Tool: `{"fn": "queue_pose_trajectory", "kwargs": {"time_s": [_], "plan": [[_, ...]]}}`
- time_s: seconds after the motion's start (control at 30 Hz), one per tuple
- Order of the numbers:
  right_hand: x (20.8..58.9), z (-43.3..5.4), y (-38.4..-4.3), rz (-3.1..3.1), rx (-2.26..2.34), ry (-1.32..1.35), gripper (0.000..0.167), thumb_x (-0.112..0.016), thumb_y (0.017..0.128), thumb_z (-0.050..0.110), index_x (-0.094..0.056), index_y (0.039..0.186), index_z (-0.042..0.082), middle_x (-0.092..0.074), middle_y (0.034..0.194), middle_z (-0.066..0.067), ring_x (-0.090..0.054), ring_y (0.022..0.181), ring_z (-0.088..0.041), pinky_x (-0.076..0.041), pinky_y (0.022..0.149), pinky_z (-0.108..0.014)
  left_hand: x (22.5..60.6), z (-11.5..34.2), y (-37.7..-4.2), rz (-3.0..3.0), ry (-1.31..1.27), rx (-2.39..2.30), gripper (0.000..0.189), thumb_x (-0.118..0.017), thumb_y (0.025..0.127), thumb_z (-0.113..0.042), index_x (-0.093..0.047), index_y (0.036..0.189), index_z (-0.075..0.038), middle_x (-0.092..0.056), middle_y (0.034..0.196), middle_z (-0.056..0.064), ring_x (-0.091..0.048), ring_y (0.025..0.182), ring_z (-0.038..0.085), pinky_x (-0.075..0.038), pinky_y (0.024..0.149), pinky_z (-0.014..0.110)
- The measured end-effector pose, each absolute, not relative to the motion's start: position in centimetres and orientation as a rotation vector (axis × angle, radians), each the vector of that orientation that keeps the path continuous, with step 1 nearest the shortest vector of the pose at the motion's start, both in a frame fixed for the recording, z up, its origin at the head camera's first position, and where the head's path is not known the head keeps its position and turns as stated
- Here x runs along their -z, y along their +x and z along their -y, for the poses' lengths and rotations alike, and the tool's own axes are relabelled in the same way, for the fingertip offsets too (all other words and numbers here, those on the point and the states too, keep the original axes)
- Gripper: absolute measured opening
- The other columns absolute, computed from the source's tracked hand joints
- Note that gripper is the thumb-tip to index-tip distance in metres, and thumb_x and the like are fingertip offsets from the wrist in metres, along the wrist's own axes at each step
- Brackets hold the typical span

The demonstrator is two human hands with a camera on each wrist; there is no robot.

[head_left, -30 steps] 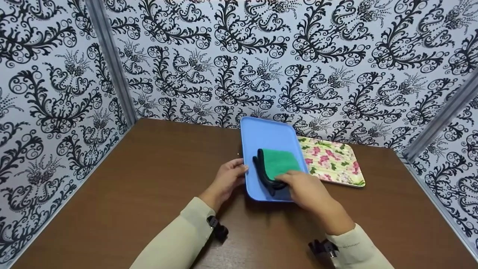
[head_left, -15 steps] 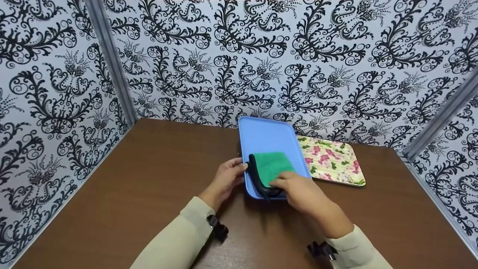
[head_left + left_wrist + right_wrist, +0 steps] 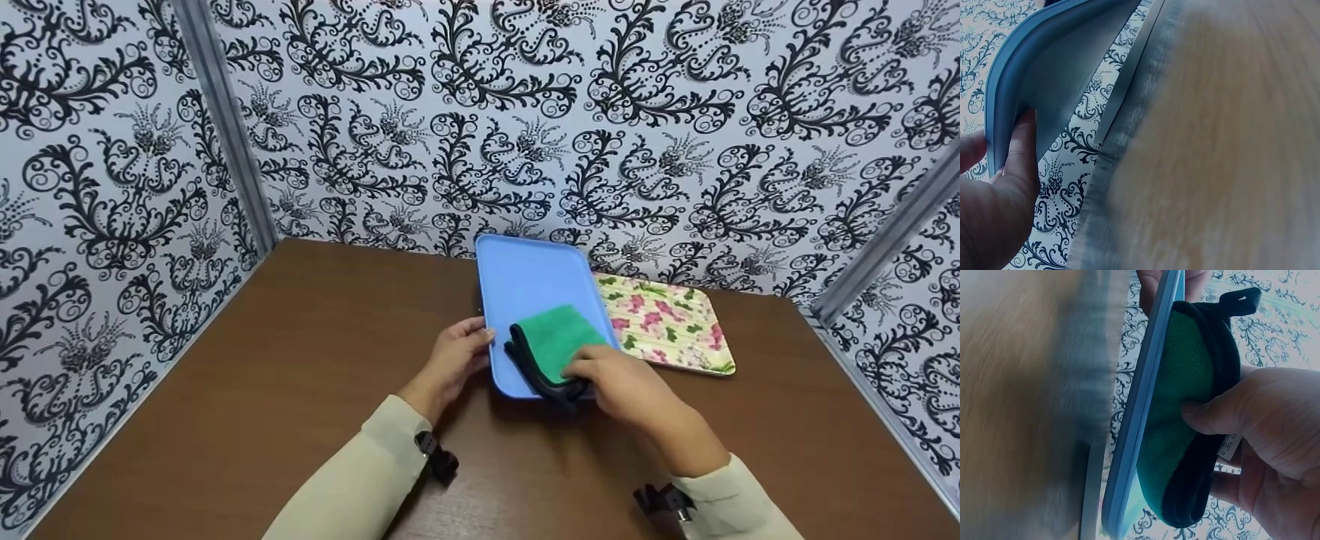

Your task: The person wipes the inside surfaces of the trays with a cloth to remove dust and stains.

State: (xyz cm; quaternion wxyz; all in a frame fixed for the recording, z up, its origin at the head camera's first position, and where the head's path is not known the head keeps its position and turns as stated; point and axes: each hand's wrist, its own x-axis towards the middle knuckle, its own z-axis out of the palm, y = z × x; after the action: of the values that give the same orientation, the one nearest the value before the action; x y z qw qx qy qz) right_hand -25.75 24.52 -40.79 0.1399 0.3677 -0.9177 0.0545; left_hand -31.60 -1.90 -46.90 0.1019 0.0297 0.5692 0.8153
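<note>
A blue rectangular tray [image 3: 529,277] is held up tilted above the table, its inner face toward the head camera. My left hand [image 3: 455,356] grips its left rim, and the left wrist view shows thumb and fingers on either side of the tray's edge [image 3: 1044,73]. Against the lower part of the tray lies a folded green cloth [image 3: 555,337] with black edging. My right hand [image 3: 626,382] pinches the cloth near its lower right corner. Seen from the right wrist, the thumb presses on the green cloth [image 3: 1176,382], with a black loop and a small white tag showing.
A flower-patterned board or tray [image 3: 667,322] lies on the brown table [image 3: 337,337] behind and to the right of the blue tray. Patterned wall panels [image 3: 360,112] stand along the back and both sides of the table.
Across the tray, the right hand has moved the cloth left and down, then back to the right. The blue tray has shifted slightly left, still in the left hand.
</note>
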Motion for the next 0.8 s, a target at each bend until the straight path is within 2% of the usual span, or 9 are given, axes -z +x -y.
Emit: {"fn": "queue_pose_trajectory", "kwargs": {"time_s": [0.3,0.6,0.8], "plan": [[40.3,-25.9,-25.6,2.656,-0.138,1.053,0.042,-0.060,0.081,-0.015,-0.079,0.105,0.013,-0.070,0.100,-0.003,-0.069,0.095,-0.022,-0.060,0.085,-0.041,46.9,2.6,-31.9,-1.719,0.089,-2.393,0.045,-0.059,0.104,-0.012,-0.052,0.145,0.004,-0.065,0.132,0.018,-0.066,0.111,0.020,-0.056,0.104,0.044],[39.6,-26.3,-25.4,2.720,-0.119,0.999,0.043,-0.061,0.081,-0.014,-0.079,0.107,0.014,-0.070,0.101,-0.002,-0.069,0.098,-0.023,-0.060,0.086,-0.042,46.8,3.0,-32.3,-1.714,0.046,-2.419,0.039,-0.057,0.105,-0.011,-0.056,0.140,0.005,-0.068,0.118,0.011,-0.066,0.104,0.019,-0.059,0.093,0.037],[39.4,-26.3,-25.1,2.716,-0.125,1.009,0.042,-0.061,0.081,-0.015,-0.079,0.106,0.014,-0.070,0.100,-0.002,-0.069,0.096,-0.023,-0.060,0.084,-0.042,46.9,3.2,-32.7,-1.714,-0.022,-2.412,0.039,-0.057,0.104,-0.011,-0.057,0.140,0.003,-0.068,0.114,0.008,-0.065,0.102,0.017,-0.058,0.090,0.034]]}}
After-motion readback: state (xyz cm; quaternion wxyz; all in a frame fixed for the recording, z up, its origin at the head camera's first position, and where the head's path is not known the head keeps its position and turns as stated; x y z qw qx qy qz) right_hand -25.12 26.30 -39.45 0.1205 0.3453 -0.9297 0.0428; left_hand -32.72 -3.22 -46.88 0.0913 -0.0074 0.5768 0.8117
